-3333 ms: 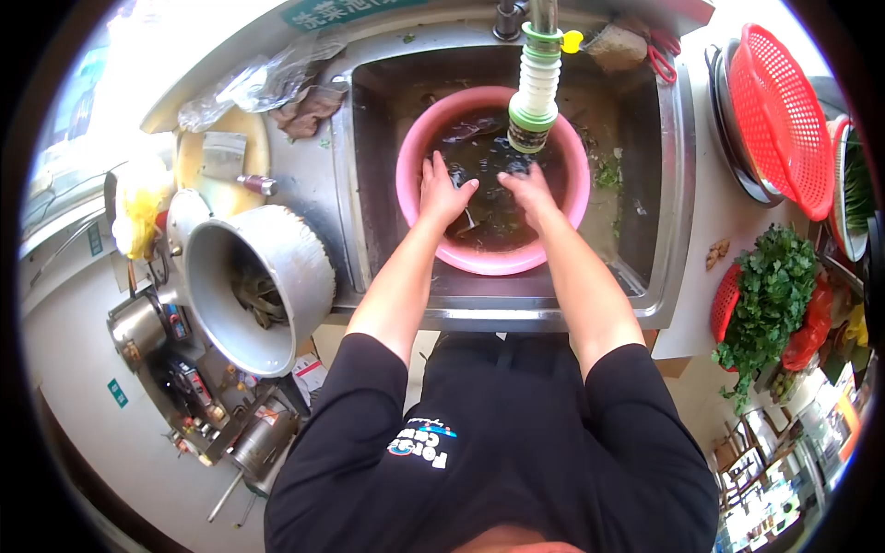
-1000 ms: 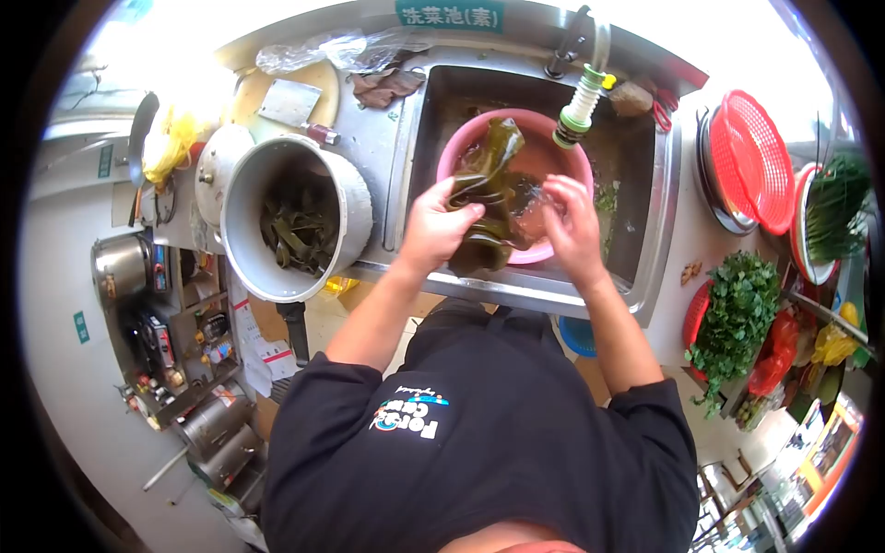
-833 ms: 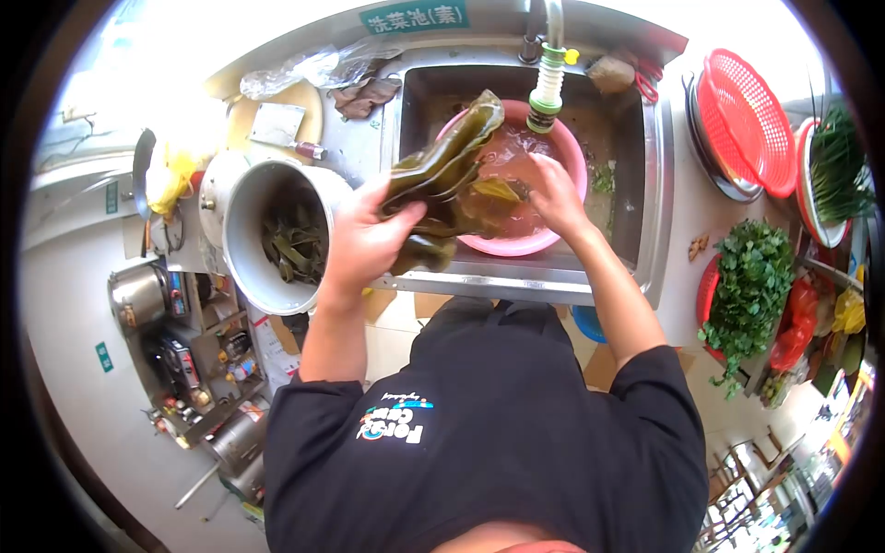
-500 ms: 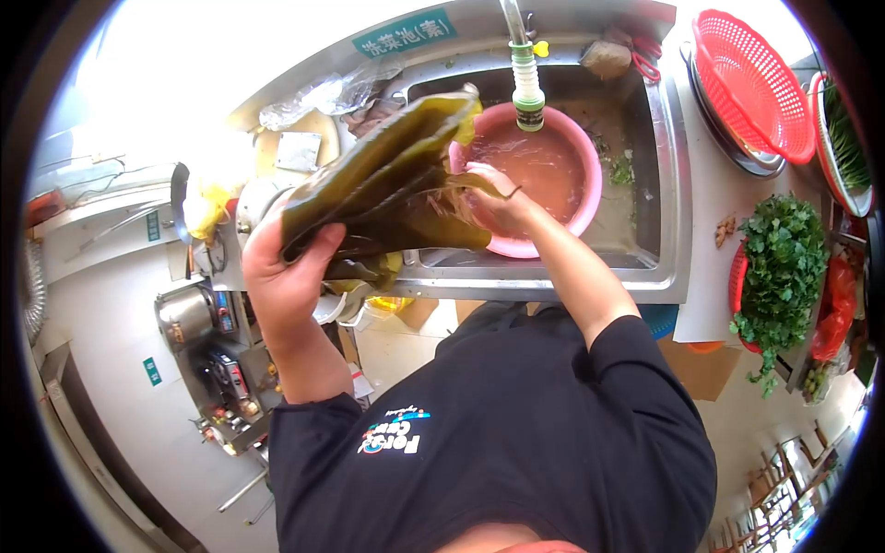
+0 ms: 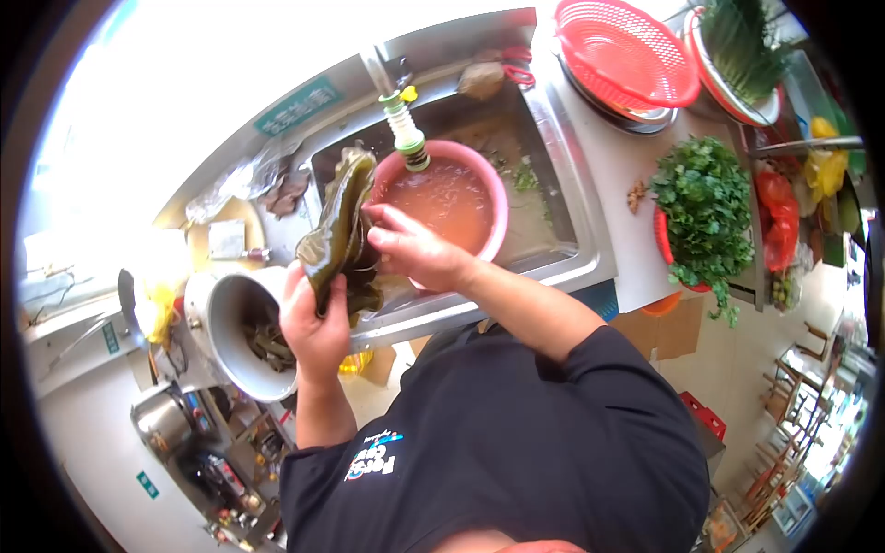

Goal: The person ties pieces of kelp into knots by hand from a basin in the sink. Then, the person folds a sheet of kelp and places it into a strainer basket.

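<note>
A folded bundle of wet, glossy olive-green leafy sheets, which looks like kelp [image 5: 334, 226], stands tilted at the near left of the sink. My left hand [image 5: 315, 318] is closed round its lower end, thumb on the near side. At the bundle's right edge, my right hand [image 5: 424, 251] has its fingers stretched out against the sheets; part of the fingertips is hidden. Beyond my right hand, a pink basin [image 5: 495, 189] of reddish-brown water sits in the sink, under a tap hose [image 5: 402, 124]. Left of my left hand stands a large pot [image 5: 214, 318] with dark pieces inside.
The metal sink [image 5: 590, 217] has a raised rim. On the right counter are a red colander [image 5: 627, 55], leafy herbs [image 5: 705, 212] in a red basket and some ginger-like pieces [image 5: 636, 195]. Scissors [image 5: 518, 66] lie at the sink's far corner.
My view has turned and shifted, bringing the pot into sight. The kelp is more bunched and upright. My right hand has come out over the basin's near rim toward my left hand.
</note>
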The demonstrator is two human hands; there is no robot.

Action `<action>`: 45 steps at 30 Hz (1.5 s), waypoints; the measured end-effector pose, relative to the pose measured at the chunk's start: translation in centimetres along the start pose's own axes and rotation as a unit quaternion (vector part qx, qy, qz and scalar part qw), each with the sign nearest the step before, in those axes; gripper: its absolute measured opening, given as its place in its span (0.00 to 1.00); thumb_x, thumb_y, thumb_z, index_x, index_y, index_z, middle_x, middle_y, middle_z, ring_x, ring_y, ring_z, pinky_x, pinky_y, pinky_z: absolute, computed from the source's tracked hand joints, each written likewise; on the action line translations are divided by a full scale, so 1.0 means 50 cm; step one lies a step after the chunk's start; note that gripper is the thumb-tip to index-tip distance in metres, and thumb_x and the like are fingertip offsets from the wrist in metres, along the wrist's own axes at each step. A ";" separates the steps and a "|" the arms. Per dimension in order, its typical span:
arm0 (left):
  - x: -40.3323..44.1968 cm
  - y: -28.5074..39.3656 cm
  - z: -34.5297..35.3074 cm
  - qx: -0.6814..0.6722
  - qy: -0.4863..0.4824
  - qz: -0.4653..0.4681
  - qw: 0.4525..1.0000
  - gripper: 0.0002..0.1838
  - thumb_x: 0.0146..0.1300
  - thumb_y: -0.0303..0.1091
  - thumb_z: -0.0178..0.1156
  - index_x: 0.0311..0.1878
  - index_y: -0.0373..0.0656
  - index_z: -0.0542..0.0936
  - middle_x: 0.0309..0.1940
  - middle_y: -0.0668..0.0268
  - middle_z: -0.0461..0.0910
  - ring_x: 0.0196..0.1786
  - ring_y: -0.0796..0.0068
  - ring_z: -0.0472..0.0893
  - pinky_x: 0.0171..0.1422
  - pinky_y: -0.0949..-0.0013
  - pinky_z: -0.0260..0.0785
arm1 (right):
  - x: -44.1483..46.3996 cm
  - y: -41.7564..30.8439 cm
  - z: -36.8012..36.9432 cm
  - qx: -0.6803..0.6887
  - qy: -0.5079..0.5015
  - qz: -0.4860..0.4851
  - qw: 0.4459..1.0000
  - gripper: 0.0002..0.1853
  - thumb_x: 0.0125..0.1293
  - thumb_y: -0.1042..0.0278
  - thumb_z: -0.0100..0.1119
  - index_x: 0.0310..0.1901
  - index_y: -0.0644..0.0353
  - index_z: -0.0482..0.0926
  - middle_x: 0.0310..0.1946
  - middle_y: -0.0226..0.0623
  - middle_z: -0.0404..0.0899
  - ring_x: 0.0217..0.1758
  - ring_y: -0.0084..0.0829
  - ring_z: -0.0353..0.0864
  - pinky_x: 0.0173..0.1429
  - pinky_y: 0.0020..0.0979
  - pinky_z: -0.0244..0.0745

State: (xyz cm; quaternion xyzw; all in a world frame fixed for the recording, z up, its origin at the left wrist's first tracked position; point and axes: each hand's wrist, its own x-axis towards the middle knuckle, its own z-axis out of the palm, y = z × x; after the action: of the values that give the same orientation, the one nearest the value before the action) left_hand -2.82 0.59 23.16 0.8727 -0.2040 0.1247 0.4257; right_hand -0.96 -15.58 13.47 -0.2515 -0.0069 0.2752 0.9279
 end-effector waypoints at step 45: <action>0.470 0.109 0.581 -0.343 -0.382 -0.348 0.785 0.32 0.68 0.51 0.58 0.61 0.30 0.70 0.56 0.45 0.75 0.53 0.54 0.81 0.54 0.56 0.76 | -0.277 -0.107 -0.190 -0.065 0.267 -0.301 0.913 0.24 0.59 0.85 0.62 0.57 0.60 0.70 0.50 0.35 0.79 0.53 0.28 0.79 0.60 0.33 0.74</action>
State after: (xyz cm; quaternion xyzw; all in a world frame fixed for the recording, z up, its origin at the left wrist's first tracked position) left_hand 16.76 -31.36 18.51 0.6574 -0.0619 -0.4532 0.5988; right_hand -8.56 -30.95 9.40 -0.3617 0.1474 -0.0951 0.9156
